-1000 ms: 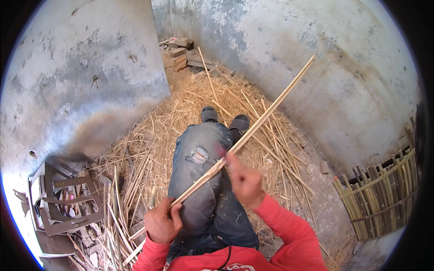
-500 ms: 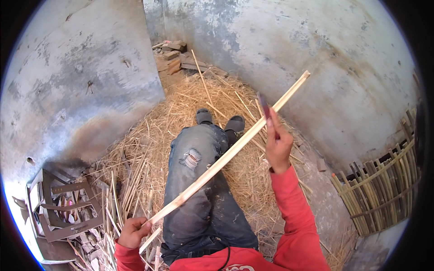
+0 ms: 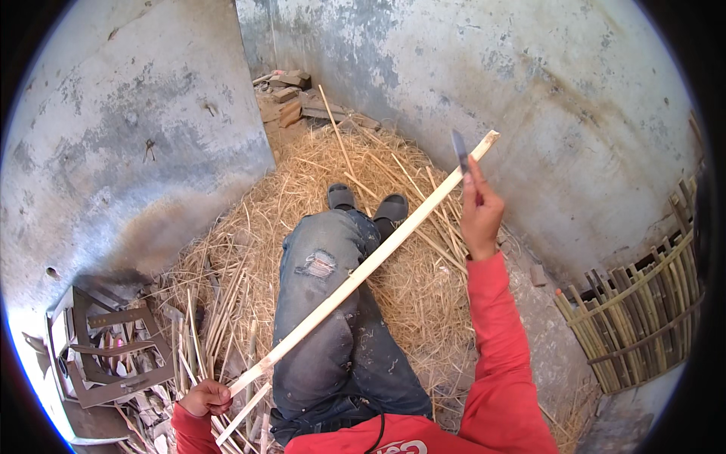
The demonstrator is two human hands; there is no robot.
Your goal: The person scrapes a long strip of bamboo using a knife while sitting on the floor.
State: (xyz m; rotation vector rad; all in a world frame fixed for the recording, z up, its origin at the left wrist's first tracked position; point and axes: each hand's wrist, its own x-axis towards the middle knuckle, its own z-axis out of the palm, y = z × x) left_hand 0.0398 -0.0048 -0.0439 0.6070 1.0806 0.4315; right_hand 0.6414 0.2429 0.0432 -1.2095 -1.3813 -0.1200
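Observation:
A long pale bamboo or wood strip (image 3: 355, 278) slants across my legs, its far end up to the right. My left hand (image 3: 206, 398) is closed on the near end of it, at the lower left. Near the far end, my right hand (image 3: 482, 212) grips a knife (image 3: 460, 150) whose blade points up and away beside the strip. The knife's handle is mostly hidden by my fingers. A shorter pale strip (image 3: 243, 415) lies under the held one, next to my left hand.
Straw-like shavings (image 3: 408, 325) cover the floor around my outstretched legs (image 3: 318, 295). Several thin sticks (image 3: 227, 318) lie to the left, near a dark metal frame (image 3: 125, 352). A slatted bamboo basket (image 3: 635, 321) stands at right. Bricks (image 3: 287, 94) are piled by the far wall (image 3: 484, 68).
My right hand and the knife have moved up along the strip toward its far end. My left hand has pulled slightly down and left, drawing the strip with it.

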